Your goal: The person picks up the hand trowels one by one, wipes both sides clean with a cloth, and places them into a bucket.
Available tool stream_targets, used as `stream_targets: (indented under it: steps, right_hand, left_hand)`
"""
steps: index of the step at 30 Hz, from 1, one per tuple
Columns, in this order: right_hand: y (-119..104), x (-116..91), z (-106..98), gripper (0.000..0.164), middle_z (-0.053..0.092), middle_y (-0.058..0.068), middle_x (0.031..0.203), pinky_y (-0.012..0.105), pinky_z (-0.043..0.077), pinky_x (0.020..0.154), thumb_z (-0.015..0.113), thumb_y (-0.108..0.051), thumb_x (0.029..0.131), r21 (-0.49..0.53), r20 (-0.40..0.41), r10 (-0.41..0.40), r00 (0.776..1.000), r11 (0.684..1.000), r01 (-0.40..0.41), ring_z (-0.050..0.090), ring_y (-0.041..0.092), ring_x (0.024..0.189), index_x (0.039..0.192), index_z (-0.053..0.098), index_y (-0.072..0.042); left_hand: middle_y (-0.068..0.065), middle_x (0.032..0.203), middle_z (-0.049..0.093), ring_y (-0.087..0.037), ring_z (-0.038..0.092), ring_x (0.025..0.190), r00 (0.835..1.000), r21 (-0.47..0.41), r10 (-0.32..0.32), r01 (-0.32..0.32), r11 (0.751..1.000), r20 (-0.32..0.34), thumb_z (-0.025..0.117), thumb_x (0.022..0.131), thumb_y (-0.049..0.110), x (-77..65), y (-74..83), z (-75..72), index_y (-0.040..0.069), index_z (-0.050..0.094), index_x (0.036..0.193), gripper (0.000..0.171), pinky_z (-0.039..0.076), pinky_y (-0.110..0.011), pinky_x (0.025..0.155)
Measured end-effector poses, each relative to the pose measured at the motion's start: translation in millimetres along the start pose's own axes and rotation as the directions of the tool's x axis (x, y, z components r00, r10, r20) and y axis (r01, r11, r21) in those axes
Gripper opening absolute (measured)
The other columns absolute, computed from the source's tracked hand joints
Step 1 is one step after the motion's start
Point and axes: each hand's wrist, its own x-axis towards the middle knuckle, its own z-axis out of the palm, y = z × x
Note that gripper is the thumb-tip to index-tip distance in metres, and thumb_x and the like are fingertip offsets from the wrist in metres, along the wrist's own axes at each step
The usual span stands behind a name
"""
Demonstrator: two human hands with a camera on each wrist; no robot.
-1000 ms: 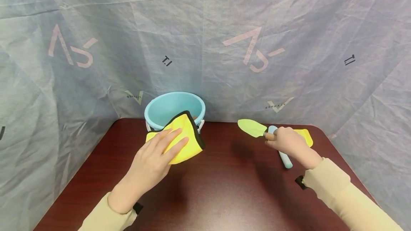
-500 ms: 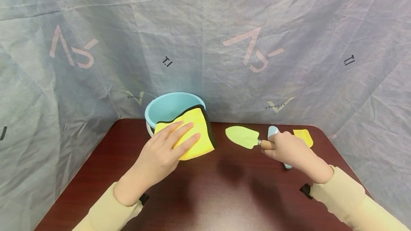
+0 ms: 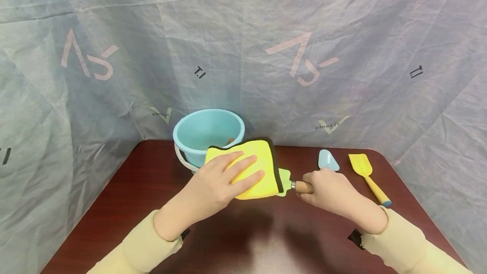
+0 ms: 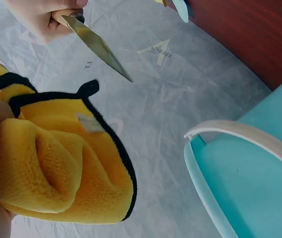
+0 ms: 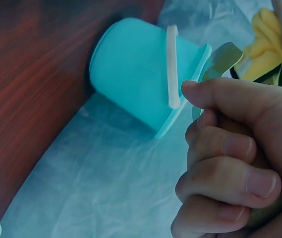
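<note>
My left hand holds a yellow cloth with black edging, fingers spread over its top. In the left wrist view the cloth is bunched in the palm, a loose flap hanging out. My right hand grips the wooden handle of a small garden trowel, fingers curled round it in the right wrist view. The cloth covers most of the trowel's pale green blade in the head view. From the left wrist, the blade shows bare, pointing toward the bucket side, with a gap to the cloth.
Behind the cloth stands a light blue bucket with a white handle and a small brownish thing inside. A light blue scoop lies beyond my right hand, partly hidden by it. To its right lies a yellow toy shovel. Grey fabric hangs behind the table.
My left hand has moved right and slightly down with the cloth, over the trowel blade. My right hand has lowered the trowel and shifted left, uncovering the yellow shovel's handle.
</note>
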Motion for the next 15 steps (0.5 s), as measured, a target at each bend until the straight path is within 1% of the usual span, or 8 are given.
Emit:
stream_targets:
  steps: [3, 6, 9, 11, 13, 15]
  right_hand:
    - [-4.0, 0.4, 3.2, 0.039, 0.023, -0.01, 0.05, 0.022, 0.023, 0.039, 0.067, -0.029, 0.07, -0.011, -0.018, -0.041, 0.999, 0.999, 0.041, 0.027, 0.004, 0.045, 0.051, 0.034, -0.02]
    - [-6.2, 1.0, 6.4, 0.038, 0.024, -0.011, 0.049, 0.021, 0.024, 0.04, 0.067, -0.027, 0.068, -0.02, -0.041, -0.08, 0.996, 0.997, 0.079, 0.027, 0.003, 0.045, 0.051, 0.034, -0.021]
    - [-7.2, 1.7, 8.4, 0.038, 0.021, -0.012, 0.049, 0.02, 0.023, 0.041, 0.066, -0.025, 0.068, -0.025, -0.048, -0.098, 0.994, 0.995, 0.097, 0.026, 0.002, 0.045, 0.05, 0.033, -0.021]
    - [-7.8, 1.8, 8.6, 0.038, 0.019, -0.012, 0.049, 0.019, 0.021, 0.042, 0.065, -0.024, 0.068, -0.029, -0.048, -0.099, 0.994, 0.995, 0.098, 0.024, 0.001, 0.046, 0.05, 0.032, -0.021]
    - [-8.8, 1.6, 8.1, 0.039, 0.018, -0.012, 0.05, 0.019, 0.02, 0.043, 0.064, -0.025, 0.07, -0.034, -0.053, -0.101, 0.993, 0.995, 0.099, 0.022, 0.001, 0.046, 0.05, 0.03, -0.021]
    - [-9.9, 1.2, 7.4, 0.041, 0.017, -0.012, 0.05, 0.02, 0.019, 0.043, 0.063, -0.027, 0.073, -0.037, -0.062, -0.105, 0.992, 0.994, 0.103, 0.02, 0.002, 0.046, 0.05, 0.029, -0.021]
  left_hand:
    - [-0.008, 0.109, 0.06, -0.029, 0.058, 0.096, 0.998, -0.028, 0.015, -0.014, 1.0, 0.068, 0.037, 0.087, 0.001, -2.0, 4.1, 3.7, 0.018, 0.06, 0.109, 0.036, 0.05, -0.033, 0.076]
    - [-0.006, 0.115, 0.057, -0.03, 0.056, 0.1, 0.99, -0.045, 0.027, -0.021, 0.999, 0.139, 0.034, 0.088, 0.001, -8.1, 8.3, 11.0, 0.02, 0.058, 0.113, 0.04, 0.049, -0.034, 0.079]
    - [-0.005, 0.12, 0.055, -0.029, 0.054, 0.103, 0.973, -0.064, 0.035, -0.021, 0.998, 0.228, 0.041, 0.085, 0.002, -16.3, 12.9, 18.8, 0.022, 0.055, 0.117, 0.04, 0.049, -0.036, 0.079]
    - [-0.004, 0.122, 0.053, -0.029, 0.053, 0.105, 0.956, -0.081, 0.037, -0.014, 0.997, 0.29, 0.049, 0.081, 0.004, -21.1, 16.2, 23.6, 0.024, 0.053, 0.119, 0.043, 0.049, -0.037, 0.077]
    - [-0.003, 0.122, 0.052, -0.028, 0.052, 0.105, 0.942, -0.1, 0.041, -0.008, 0.995, 0.332, 0.055, 0.076, 0.006, -24.5, 19.3, 27.0, 0.025, 0.052, 0.12, 0.047, 0.049, -0.037, 0.075]
    - [-0.003, 0.122, 0.052, -0.028, 0.052, 0.105, 0.935, -0.122, 0.043, 0.0, 0.993, 0.353, 0.058, 0.074, 0.007, -26.5, 21.7, 29.5, 0.025, 0.052, 0.119, 0.049, 0.049, -0.036, 0.072]
